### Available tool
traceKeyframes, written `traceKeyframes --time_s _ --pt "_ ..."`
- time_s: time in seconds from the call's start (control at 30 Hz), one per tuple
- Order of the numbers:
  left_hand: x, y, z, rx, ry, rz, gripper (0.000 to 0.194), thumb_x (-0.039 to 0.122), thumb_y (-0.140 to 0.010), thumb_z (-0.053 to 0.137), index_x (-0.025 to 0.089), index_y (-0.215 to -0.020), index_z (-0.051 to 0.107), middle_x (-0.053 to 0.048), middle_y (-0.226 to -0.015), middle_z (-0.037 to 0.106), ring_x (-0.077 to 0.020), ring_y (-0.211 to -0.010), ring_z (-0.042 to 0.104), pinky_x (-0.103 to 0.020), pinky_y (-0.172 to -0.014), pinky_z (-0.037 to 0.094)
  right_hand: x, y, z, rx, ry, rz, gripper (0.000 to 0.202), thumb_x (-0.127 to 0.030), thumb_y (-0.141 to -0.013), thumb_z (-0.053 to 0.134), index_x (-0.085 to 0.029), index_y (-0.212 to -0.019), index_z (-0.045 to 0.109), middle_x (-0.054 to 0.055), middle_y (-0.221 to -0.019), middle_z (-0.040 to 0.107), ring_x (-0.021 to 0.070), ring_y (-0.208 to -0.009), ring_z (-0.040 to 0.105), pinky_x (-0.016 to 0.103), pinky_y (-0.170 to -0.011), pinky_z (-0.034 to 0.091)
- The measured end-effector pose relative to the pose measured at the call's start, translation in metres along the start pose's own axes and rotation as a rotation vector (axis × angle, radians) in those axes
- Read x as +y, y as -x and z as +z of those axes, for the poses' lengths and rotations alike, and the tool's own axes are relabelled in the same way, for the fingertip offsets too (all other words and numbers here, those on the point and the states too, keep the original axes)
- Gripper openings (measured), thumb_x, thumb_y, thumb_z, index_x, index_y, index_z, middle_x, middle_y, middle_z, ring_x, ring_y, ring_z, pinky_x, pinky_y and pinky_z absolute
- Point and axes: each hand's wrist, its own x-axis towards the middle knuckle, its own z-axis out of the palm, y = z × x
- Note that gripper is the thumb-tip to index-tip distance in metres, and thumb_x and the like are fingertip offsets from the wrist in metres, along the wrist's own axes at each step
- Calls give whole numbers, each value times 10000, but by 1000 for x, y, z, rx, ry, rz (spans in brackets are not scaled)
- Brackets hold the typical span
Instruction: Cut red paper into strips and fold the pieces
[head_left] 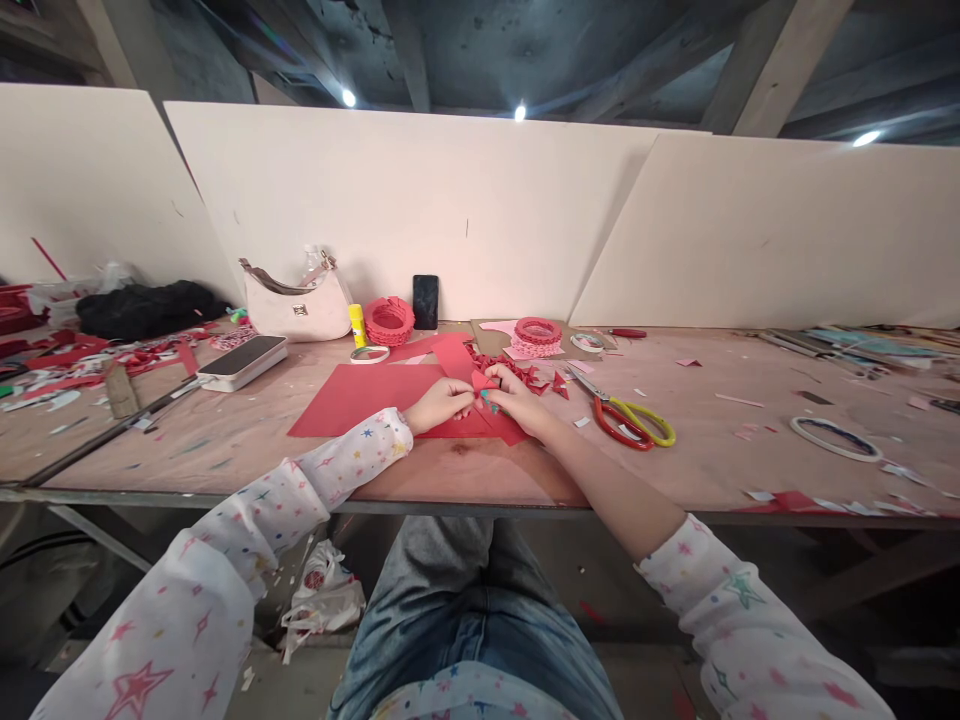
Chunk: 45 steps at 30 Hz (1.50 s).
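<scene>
My right hand (511,398) pinches a small folded piece of red paper (484,381) above the middle of the table. Close on its left, my left hand (441,405) has its fingers closed at the lower edge of the same piece; the exact contact is too small to make out. Under both hands lie flat sheets of red paper (360,395). Several small folded red pieces (534,378) are heaped just behind my right hand. To the right rest scissors (626,415) with one red and one yellow handle.
Behind the hands stand a yellow glue stick (358,325), red paper rings (388,321), a black phone (425,302) and pink-red rings (537,337). A handbag (296,308) and white case (244,362) are left; a tape roll (836,438) lies right. White boards (420,200) rise behind.
</scene>
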Motion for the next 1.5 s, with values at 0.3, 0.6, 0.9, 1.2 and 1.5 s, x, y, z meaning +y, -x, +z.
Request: traceKeyframes --time_s 0.3,0.6,0.9,1.2,1.5 --pt "5 1 1 -3 -29 -20 198 189 -696 403 119 -609 565 41 -486 441 -69 -475 414 -176 -468 314 2 -2 0 -17 0 -10 222 -128 -613 435 -202 -823 437 -20 -816 458 127 -746 423 233 -666 343" --pt "4 -2 -1 64 11 -50 200 208 -687 411 121 -617 577 37 -487 432 -71 -471 396 -179 -444 281 29 -14 -9 49 -169 -58 130 -152 -632 417 -212 -745 394 -51 -690 376 88 -573 353 208 -533 302" --pt "2 -2 -5 88 211 -201 171 202 -692 422 119 -585 526 24 -501 414 -59 -456 367 -172 -438 271 14 -7 -10 -44 55 -148 461 -126 -661 455 -239 -1100 536 24 -1034 574 156 -945 506 295 -801 384" --pt "4 -1 -9 40 -106 -13 249 297 -814 362 155 -625 440 25 -576 401 -88 -523 380 -205 -490 298 15 -9 -8 -3 104 1 229 -345 -751 512 -153 -691 623 -3 -596 550 111 -543 456 248 -540 357" --pt "4 -1 -8 -42 -126 68 317 396 -849 367 152 -656 429 30 -573 399 -81 -514 391 -197 -499 319 12 -6 -5 -64 -45 7 258 -359 -771 498 -164 -605 535 -26 -552 487 93 -512 416 237 -512 303"
